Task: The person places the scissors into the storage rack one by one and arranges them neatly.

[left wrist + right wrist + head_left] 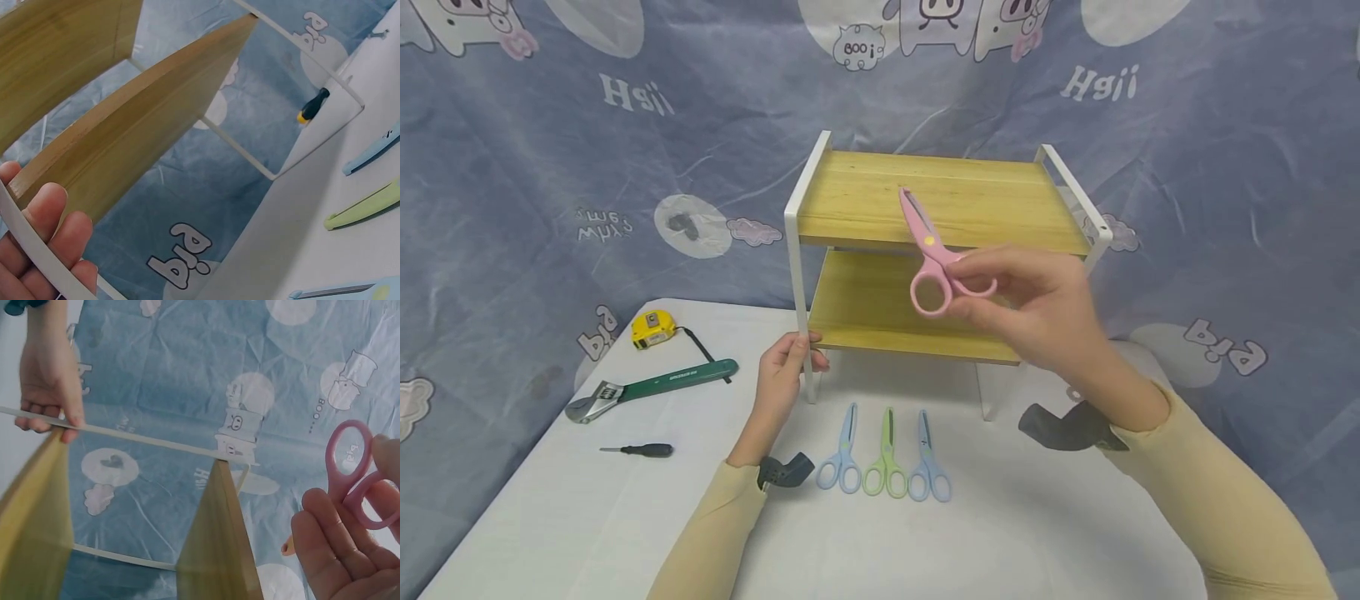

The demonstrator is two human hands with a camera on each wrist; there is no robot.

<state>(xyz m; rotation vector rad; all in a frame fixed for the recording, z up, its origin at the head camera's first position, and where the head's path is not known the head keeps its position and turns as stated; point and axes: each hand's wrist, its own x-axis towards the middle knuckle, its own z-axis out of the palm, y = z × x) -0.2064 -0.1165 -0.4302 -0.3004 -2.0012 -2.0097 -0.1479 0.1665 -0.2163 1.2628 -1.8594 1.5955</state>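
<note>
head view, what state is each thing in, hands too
pink scissors: closed, held up in front of the shelf
right hand: pinches the pink scissors by a handle ring
left hand: grips the shelf's front left leg
shelf: upright, both boards bare
blue, green, blue scissors: closed, flat on the table, in a row
wrench: flat on the table
tape measure: on the table
screwdriver: flat on the table
</note>
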